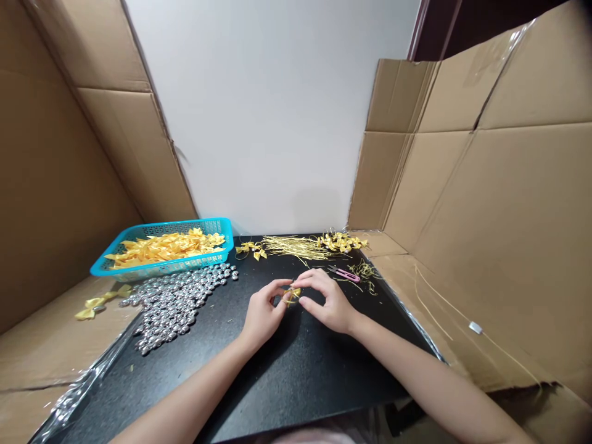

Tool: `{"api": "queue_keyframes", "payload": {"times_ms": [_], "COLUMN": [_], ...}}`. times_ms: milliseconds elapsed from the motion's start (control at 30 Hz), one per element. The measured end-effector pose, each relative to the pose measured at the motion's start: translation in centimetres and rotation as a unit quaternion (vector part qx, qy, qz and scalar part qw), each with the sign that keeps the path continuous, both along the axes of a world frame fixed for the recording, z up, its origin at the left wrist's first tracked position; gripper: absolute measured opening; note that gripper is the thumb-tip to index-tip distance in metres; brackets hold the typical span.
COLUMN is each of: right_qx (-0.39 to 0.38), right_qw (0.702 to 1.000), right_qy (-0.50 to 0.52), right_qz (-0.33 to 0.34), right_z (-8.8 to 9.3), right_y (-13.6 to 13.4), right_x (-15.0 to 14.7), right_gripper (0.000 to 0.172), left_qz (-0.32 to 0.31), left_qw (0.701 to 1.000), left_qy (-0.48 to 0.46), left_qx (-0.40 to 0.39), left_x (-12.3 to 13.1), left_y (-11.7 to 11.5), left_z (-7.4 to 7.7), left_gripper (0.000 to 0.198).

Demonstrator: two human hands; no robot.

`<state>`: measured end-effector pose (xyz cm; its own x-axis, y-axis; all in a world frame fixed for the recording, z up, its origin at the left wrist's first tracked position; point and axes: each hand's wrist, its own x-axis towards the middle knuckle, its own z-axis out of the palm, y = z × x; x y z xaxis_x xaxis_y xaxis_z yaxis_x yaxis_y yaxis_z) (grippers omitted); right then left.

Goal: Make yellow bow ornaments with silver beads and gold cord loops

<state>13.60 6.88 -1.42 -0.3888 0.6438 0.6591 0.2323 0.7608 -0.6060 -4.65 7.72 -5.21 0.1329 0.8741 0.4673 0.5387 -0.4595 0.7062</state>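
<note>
Over the middle of the black table, my left hand (267,308) pinches a small yellow ribbon bow (291,296) between thumb and fingertips. My right hand (326,301) meets it from the other side, its fingers bent around the bow's far edge; a thin gold strand seems to run there, too fine to follow. Beyond my hands lies a bundle of gold ties (296,248). Pink-handled thread snips (345,274) rest just past my right hand, beside a tangle of gold offcuts (364,269).
A blue plastic basket (161,272) of yellow ribbon pieces (171,246) stands at the back left. Many silver beads (171,308) spread before it. Bows with gold ties (341,242) lie at the back right. Cardboard walls (499,203) flank the black table (277,388).
</note>
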Motion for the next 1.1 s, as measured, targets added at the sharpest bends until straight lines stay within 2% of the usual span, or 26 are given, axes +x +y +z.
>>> {"api": "queue_keyframes", "payload": {"times_ms": [133,233,300,367,600,700,833,933,1000,1100], "right_qx": [0.012,-0.079,-0.138,-0.162,-0.155,-0.162,-0.199,-0.271,-0.337,-0.441], "right_qw": [0.994,0.98,0.969,0.965,0.974,0.968,0.938,0.904,0.883,0.856], "right_qy": [0.07,0.153,0.187,0.195,0.162,0.194,0.275,0.314,0.312,0.267], "right_qz": [-0.079,-0.094,-0.088,-0.07,0.024,0.004,-0.073,-0.108,-0.101,-0.038], "right_z": [-0.3,-0.9,-1.3,-1.5,-0.9,-1.1,-2.1,-2.9,-3.3,-3.2], "right_y": [0.5,1.2,1.7,1.9,0.9,1.0,2.3,3.2,3.4,2.8], "right_x": [0.4,0.7,0.7,0.7,0.8,0.9,0.9,0.7,0.4,-0.3], "right_gripper": [0.009,0.012,0.013,0.014,0.03,0.034,0.026,0.019,0.019,0.023], "left_qz": [0.017,0.027,0.031,0.034,0.037,0.041,0.048,0.054,0.054,0.047], "left_qw": [1.0,0.999,0.999,0.999,0.998,0.998,0.997,0.996,0.996,0.994], "left_qy": [-0.005,-0.014,-0.021,-0.024,-0.019,-0.02,-0.022,-0.022,-0.019,-0.012], "left_qx": [0.009,0.021,0.027,0.032,0.038,0.04,0.049,0.063,0.075,0.095], "left_x": [0.1,0.1,0.0,0.0,-0.1,-0.1,-0.3,-0.4,-0.5,-0.7], "left_y": [-0.2,-0.3,-0.4,-0.4,-0.2,-0.1,0.2,0.2,0.1,-0.3], "left_z": [0.3,0.6,0.7,0.7,0.4,0.2,0.0,0.1,0.3,0.7], "left_gripper": [0.022,0.022,0.022,0.023,0.024,0.026,0.026,0.024,0.022,0.019]}}
